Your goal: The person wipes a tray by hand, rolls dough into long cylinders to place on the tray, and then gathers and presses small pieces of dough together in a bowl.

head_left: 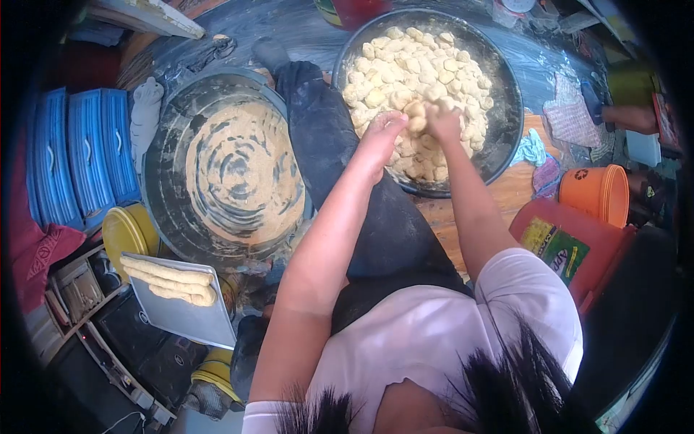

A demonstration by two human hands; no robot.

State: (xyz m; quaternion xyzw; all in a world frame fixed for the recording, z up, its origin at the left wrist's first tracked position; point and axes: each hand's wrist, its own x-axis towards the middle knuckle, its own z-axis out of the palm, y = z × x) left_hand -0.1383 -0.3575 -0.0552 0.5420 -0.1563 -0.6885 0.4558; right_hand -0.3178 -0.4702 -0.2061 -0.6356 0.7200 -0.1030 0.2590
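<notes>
My left hand (383,137) pinches a pale dough piece (416,121) between thumb and fingers, over the near part of a round black tub (506,137). Right beside it, my right hand (444,124) is closed, with curled fingers close against the dough; what they grip is hidden. Many floury dough pieces (412,69) are heaped in the tub under and beyond both hands. To the left, across my outstretched leg (318,123), stands a second dark tub (163,181), its bottom coated with tan powder (210,155) marked in rings.
Several long dough rolls (170,278) lie on a metal tray (191,318) at lower left, near a yellow bucket (130,235). Blue drawers (90,152) stand at far left. On the right are an orange bucket (593,192), a red container (571,246) and another person's arm (629,118).
</notes>
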